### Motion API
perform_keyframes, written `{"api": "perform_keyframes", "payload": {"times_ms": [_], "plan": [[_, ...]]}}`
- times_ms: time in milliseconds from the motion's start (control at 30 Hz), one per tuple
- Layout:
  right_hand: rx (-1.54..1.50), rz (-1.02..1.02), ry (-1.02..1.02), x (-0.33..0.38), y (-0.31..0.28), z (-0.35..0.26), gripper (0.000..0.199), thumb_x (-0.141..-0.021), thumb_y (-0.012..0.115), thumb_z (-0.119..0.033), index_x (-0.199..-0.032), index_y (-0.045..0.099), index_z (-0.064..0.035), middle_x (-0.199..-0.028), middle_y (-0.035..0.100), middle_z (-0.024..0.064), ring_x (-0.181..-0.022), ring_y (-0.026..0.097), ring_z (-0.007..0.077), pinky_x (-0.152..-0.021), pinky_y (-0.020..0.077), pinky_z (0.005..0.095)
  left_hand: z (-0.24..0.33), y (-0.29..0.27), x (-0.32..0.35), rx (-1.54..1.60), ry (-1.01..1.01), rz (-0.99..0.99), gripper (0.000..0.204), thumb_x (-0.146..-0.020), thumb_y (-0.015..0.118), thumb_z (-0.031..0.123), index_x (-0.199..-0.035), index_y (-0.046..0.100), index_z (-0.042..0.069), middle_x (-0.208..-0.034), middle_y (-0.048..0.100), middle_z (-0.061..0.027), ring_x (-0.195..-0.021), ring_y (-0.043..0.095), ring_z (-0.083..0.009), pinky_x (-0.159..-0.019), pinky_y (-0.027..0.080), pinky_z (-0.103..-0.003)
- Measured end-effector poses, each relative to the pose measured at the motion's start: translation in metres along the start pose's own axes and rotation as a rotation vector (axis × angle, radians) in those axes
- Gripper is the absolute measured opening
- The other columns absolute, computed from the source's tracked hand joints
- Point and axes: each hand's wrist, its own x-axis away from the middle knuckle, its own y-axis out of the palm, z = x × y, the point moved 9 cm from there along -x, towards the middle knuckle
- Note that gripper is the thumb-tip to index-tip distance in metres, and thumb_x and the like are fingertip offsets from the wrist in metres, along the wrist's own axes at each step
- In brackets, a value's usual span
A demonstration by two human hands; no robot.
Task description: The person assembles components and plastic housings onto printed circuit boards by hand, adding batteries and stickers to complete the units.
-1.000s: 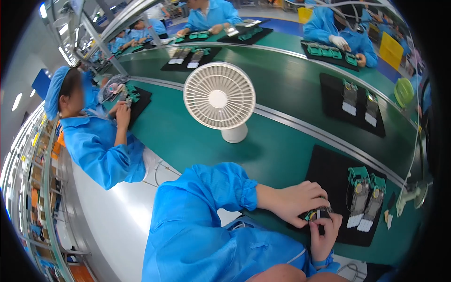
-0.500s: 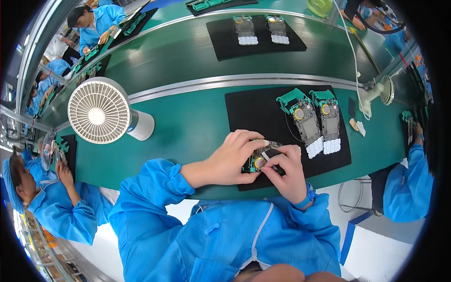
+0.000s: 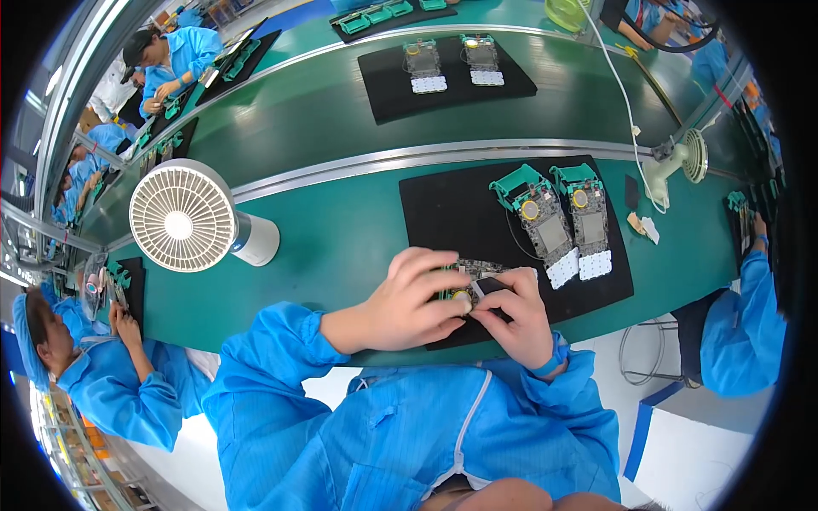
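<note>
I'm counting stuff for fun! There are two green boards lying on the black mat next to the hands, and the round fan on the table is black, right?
Not quite. The head view shows the round fan is white, not black. Two green boards do lie on the black mat beside the hands.

I see a matt black mat (image 3: 452,213) on the smooth, faintly glossy green bench (image 3: 341,247). The circuit board (image 3: 467,281) shows bare metal contacts, the fan (image 3: 181,217) is white plastic, and my sleeves (image 3: 273,341) are smooth blue cloth.
</note>
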Motion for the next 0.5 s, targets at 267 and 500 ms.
{"api": "perform_keyframes", "payload": {"times_ms": [267,500], "plan": [[-0.018,-0.01,0.001,0.0003,-0.0011,-0.0011,0.016,-0.073,0.078,-0.006,-0.085,0.067,-0.0084,-0.105,0.055,0.0113,-0.096,0.051,0.0311,-0.082,0.0429,0.0391,0.0117,0.0065,0.0058,-0.076,0.083,-0.042,0.015,-0.075,0.069,0.012,-0.09,0.064,0.013,-0.112,0.06,-0.005,-0.114,0.051,-0.028,-0.091,0.043,-0.045],[-0.037,-0.056,0.018,-0.0014,0.001,-0.0004,0.016,-0.074,0.077,-0.006,-0.087,0.067,-0.0081,-0.108,0.056,0.0122,-0.099,0.051,0.0317,-0.086,0.0425,0.0399,0.013,0.0096,0.0056,-0.108,0.132,-0.062,0.012,-0.072,0.07,0.012,-0.078,0.06,0.014,-0.11,0.059,-0.0045,-0.114,0.05,-0.0278,-0.093,0.041,-0.047]]}}
